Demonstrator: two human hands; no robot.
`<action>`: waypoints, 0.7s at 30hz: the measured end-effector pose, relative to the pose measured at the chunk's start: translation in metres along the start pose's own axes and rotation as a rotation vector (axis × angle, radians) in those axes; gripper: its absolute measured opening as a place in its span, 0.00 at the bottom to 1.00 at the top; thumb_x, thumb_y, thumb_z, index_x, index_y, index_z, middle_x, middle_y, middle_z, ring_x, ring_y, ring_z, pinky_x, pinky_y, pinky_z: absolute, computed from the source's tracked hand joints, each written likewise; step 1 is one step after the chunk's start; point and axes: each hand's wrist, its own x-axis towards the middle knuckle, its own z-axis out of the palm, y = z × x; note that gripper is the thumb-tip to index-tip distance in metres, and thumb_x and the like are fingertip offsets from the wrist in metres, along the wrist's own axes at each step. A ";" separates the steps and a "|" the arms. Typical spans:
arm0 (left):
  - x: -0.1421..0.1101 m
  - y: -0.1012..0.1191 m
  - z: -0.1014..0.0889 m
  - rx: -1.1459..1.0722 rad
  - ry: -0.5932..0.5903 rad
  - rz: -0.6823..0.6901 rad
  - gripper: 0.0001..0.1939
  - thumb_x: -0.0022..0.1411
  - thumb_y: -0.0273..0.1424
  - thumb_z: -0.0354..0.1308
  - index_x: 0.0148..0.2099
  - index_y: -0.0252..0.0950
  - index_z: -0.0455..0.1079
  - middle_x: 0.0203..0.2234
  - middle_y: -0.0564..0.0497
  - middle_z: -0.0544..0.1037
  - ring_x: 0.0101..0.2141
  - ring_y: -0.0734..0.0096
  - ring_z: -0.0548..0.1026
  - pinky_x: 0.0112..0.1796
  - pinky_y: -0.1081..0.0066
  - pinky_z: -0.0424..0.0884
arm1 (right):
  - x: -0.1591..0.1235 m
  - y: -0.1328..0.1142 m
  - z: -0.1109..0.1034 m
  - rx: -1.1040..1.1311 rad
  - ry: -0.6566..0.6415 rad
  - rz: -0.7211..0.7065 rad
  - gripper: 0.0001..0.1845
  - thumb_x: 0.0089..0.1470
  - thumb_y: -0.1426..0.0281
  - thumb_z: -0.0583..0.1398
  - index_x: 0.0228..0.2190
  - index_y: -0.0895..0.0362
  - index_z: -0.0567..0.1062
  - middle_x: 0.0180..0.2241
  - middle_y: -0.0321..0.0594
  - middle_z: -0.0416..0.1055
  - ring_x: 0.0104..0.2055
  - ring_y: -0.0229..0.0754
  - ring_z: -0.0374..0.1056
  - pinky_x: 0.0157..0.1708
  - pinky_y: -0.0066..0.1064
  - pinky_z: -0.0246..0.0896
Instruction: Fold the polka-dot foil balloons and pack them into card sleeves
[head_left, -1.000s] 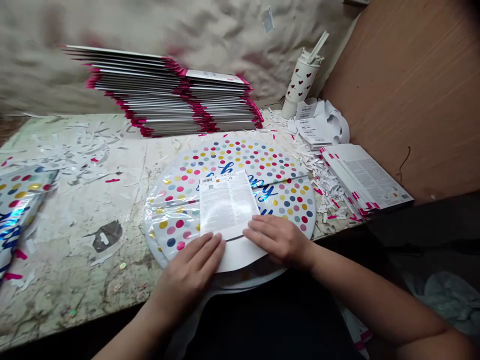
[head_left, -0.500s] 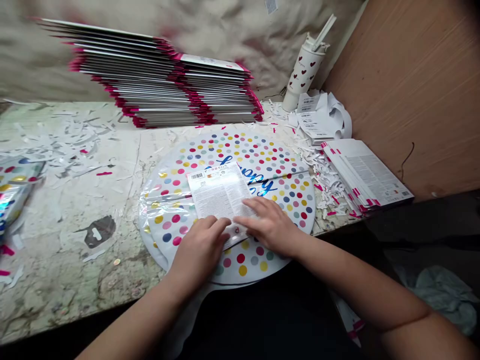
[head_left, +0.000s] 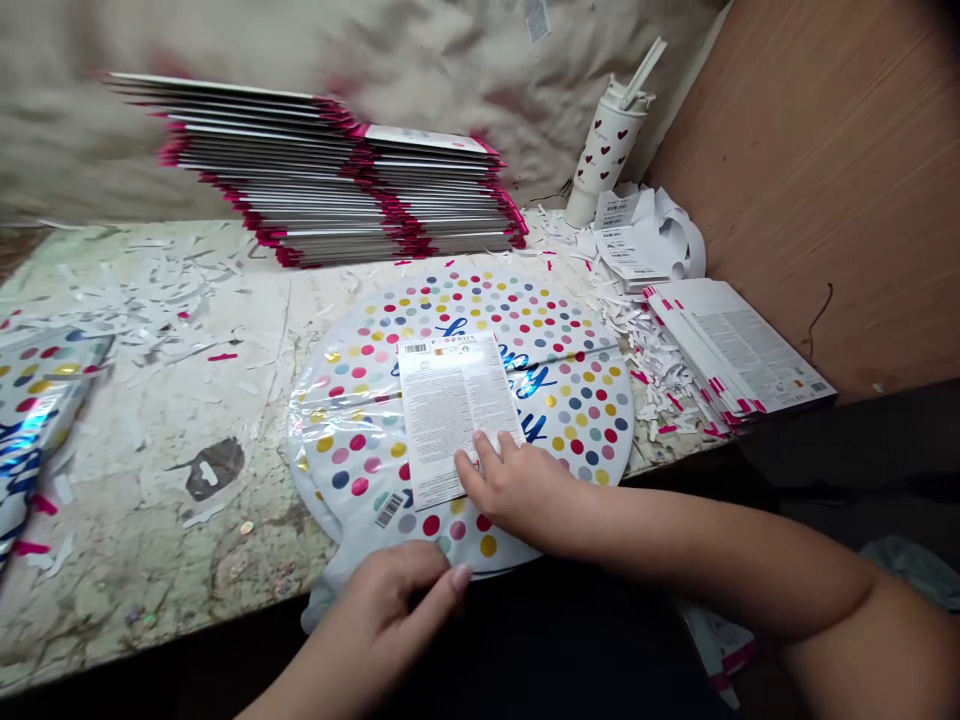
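Observation:
A round white foil balloon with coloured dots and blue lettering lies flat on the table in front of me. On its middle sits a printed white card with a barcode at its top left. My right hand rests on the card's lower right part, fingers spread. At the balloon's near edge is my left hand, its fingers curled and thumb pointing right; whatever those fingers hold, if anything, is hidden. A small barcode label shows on the balloon just left of the card's bottom.
Pink-edged folded cards stand in a tall stack at the back. More cards lie at right, beside paper scraps, a label strip and a white tumbler. Another dotted foil piece lies at left.
My left hand has left the card and moved down to the balloon's near edge, uncovering the barcode label. The card has shifted slightly right and sits straighter. My right hand stays on it.

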 end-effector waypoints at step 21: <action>0.051 0.013 0.001 -1.416 0.547 -0.220 0.09 0.58 0.33 0.57 0.40 0.34 0.71 0.31 0.49 0.78 0.29 0.71 0.76 0.33 0.69 0.75 | -0.010 0.005 -0.007 0.299 0.724 -0.015 0.11 0.56 0.76 0.54 0.39 0.65 0.73 0.38 0.49 0.75 0.42 0.45 0.71 0.43 0.37 0.69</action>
